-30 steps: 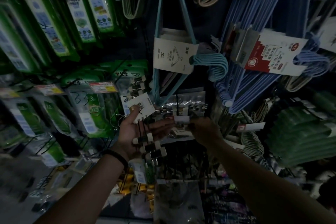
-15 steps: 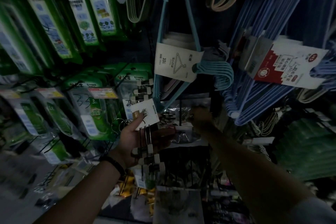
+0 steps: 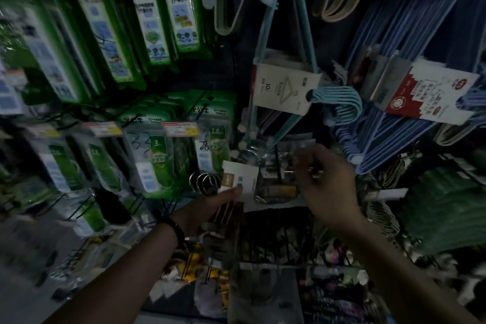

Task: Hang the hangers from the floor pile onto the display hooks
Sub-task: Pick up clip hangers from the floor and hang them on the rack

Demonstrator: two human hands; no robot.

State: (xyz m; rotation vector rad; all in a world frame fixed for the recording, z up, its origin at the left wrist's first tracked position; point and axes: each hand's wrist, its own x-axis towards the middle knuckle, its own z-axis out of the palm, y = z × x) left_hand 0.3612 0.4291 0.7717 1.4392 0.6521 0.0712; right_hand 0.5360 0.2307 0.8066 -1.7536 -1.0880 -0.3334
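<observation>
Left hand [image 3: 207,209] grips the hanger pack [image 3: 240,181] near the rack's [image 3: 236,66] middle, right hand [image 3: 327,184] pinches what looks like a hook tip [image 3: 315,171]; in this dimness the pack's loops could miss and drop.

Dimness hides the grip of the right hand [image 3: 328,184].

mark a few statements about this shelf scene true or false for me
1. The left hand holds a hanger pack with a white card. True.
2. The left wrist is bare. False: it wears a black wristband.
3. The right hand hangs by the person's side. False: it is up at the display, fingers pinching what looks like a display hook.
4. The packages on the left are green. True.
5. The blue hangers carry a yellow label. False: their label is red and white.
</observation>
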